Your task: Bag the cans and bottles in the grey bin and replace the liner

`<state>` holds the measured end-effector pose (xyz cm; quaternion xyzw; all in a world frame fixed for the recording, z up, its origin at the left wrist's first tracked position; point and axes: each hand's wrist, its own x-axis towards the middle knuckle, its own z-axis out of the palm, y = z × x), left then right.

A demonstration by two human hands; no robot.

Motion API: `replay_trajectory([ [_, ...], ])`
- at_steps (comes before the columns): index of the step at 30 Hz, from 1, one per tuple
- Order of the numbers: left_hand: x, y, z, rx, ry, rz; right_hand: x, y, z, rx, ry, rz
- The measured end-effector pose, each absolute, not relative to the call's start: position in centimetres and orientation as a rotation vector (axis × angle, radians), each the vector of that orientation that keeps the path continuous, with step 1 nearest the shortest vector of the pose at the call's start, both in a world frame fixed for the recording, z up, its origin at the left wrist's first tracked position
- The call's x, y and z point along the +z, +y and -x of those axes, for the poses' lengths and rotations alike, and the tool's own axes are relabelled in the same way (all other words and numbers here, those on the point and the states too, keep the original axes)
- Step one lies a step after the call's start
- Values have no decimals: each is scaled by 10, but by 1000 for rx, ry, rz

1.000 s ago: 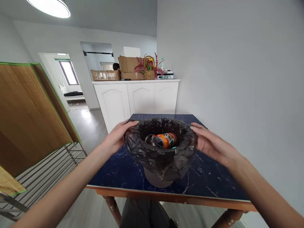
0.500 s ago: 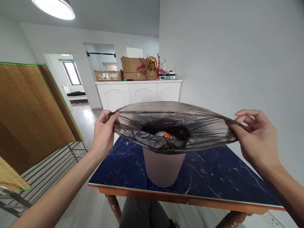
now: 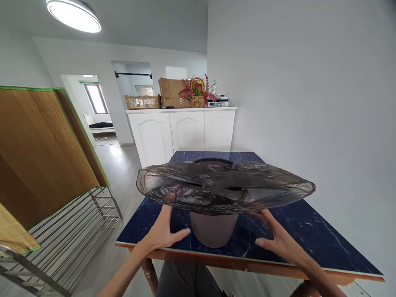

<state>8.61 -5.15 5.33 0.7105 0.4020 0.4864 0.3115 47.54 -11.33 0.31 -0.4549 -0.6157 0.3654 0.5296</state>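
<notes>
A small grey bin (image 3: 212, 232) stands near the front edge of a dark blue marble-patterned table (image 3: 312, 239). A thin black bin bag (image 3: 222, 187) lines it, its loose top spread out wide and flat above the rim, covering the bin's contents. My left hand (image 3: 165, 233) is low at the bin's left side, fingers spread, close to the bin wall. My right hand (image 3: 276, 241) is low at the bin's right side, fingers also apart. Neither hand holds the bag.
A white cabinet (image 3: 182, 130) stands beyond the table with cardboard boxes (image 3: 173, 93) and a flower basket (image 3: 197, 93) on top. Bamboo screens (image 3: 40, 152) and a metal rack (image 3: 62, 239) fill the left. A grey wall runs along the right.
Both hands let go of the stretched bag edges and dropped down to the sides of the bin. The bag top now lies wide and flat over the bin.
</notes>
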Motion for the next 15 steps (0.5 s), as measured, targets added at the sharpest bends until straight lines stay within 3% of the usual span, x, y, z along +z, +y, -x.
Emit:
replay_trajectory([
  [5, 94, -30, -102, 998, 942, -2089, 34, -84, -461, 759, -1564, 1034],
  [11, 177, -13, -121, 1028, 727, -2053, 114, -57, -462, 777, -1596, 961],
  [15, 204, -20, -145, 1087, 615, -1974, 155, -57, -449, 738, -1592, 902],
])
